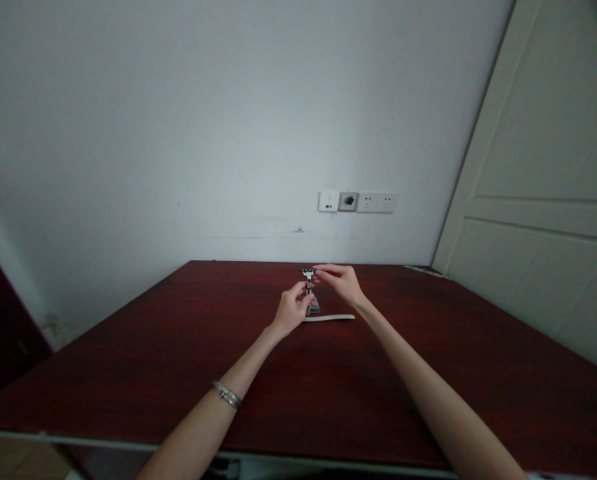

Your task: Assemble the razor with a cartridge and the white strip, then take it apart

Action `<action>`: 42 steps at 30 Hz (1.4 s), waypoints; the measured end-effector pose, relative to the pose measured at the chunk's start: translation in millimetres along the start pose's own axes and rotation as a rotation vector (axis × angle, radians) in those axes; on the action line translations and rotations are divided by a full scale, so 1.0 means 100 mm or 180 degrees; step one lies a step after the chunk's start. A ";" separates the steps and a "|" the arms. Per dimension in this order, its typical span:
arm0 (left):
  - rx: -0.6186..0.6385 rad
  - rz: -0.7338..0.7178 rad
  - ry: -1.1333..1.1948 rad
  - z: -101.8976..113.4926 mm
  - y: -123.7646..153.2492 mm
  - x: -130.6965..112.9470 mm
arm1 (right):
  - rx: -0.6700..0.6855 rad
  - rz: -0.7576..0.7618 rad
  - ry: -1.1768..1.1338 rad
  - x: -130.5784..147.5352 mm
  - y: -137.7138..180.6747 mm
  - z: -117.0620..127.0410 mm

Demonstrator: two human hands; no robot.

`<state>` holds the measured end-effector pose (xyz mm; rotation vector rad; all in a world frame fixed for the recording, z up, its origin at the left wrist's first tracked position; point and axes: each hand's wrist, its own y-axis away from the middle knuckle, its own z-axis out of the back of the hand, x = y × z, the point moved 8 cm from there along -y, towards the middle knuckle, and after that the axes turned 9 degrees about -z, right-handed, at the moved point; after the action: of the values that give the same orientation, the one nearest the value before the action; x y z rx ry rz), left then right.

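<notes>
1. Device (308,273) is mid-frame, its shaft pinched in the left hand (291,309).
2. Right hand (345,283) pinches its top's right edge.
3. White strip (331,318) lies just below, on the desk (318,387).

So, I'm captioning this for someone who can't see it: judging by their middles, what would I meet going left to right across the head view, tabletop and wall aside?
Dark panel at the left edge, bracelet, left grip, razor-like tool, right grip, rightmost wall socket, pale panelled door.
</notes>
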<state>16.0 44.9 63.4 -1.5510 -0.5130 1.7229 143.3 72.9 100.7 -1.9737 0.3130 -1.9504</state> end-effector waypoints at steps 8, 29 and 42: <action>0.0018 0.0014 0.0011 0.00 0.00 0.01 | 0.0001 0.0039 0.0049 0.03 0.01 -0.01; 0.0042 0.0187 0.0182 -0.01 0.01 0.03 | -0.0004 0.0073 0.0118 0.03 0.01 0.00; 0.0046 0.0490 0.0652 -0.05 0.00 0.02 | -0.0041 0.0015 0.0208 0.02 0.01 0.01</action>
<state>20.8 45.3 60.9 -1.7717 -0.2836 1.6509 144.3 71.0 102.4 -1.9182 0.3471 -2.0180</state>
